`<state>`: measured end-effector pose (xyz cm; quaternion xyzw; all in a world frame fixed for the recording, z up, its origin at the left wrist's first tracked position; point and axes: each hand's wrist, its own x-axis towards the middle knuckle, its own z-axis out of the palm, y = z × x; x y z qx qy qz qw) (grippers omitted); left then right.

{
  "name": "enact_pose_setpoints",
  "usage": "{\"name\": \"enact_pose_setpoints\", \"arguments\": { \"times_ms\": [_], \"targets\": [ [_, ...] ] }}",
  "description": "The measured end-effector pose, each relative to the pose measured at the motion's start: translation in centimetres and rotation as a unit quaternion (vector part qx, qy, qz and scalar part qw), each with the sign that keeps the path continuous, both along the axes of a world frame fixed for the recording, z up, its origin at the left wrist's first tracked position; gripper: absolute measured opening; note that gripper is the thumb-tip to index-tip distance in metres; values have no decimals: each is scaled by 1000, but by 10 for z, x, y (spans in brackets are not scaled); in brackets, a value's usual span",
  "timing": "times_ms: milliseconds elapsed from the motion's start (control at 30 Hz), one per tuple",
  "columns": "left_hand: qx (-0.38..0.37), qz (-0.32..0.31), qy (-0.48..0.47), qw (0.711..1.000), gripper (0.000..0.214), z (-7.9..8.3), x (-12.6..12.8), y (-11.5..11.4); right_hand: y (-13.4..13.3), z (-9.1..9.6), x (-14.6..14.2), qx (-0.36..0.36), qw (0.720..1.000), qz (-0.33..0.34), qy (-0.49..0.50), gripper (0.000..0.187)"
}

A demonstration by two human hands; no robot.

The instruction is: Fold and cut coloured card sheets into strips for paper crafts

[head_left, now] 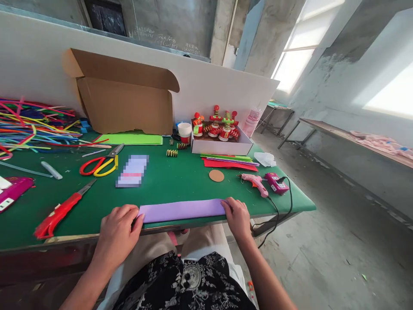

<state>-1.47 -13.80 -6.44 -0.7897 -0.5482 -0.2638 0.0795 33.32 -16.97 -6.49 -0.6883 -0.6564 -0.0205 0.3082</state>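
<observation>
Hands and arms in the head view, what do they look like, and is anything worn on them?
The left hand and right hand are bare: no gloves, rings or watch show. No sleeve shows on either forearm. The black top has a pale floral print.

Fingers (127, 209) partly hide both ends of the purple strip (183, 210) at the near edge of the desk (180, 185); pixelation blurs a pale card (132, 165) farther in. The picture's left edge crops a magenta box (19, 189) and pipe cleaners (38, 129). Toward the desk's far edge, a white box (222, 148) conceals the bottoms of figures (214, 129).
</observation>
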Motion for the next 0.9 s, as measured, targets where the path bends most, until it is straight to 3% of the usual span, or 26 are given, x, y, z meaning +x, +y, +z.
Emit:
{"name": "enact_pose_setpoints", "arguments": {
  "times_ms": [200, 367, 633, 900],
  "targets": [
    [17, -6, -56, 998, 32, -3, -4, -5, -13, -6, 6, 24, 998, 41, 32, 40],
    [4, 3, -42, 999, 30, -3, -5, -3, -18, -4, 13, 21, 996, 71, 55, 37],
    [-74, 50, 3, 996, 32, 9, 3, -2, -19, -6, 16, 26, 998, 48, 25, 43],
    [-112, 47, 55, 991, 38, 15, 1, 5, -14, -2, 11, 27, 999, 23, -10, 48]
  ]
}}
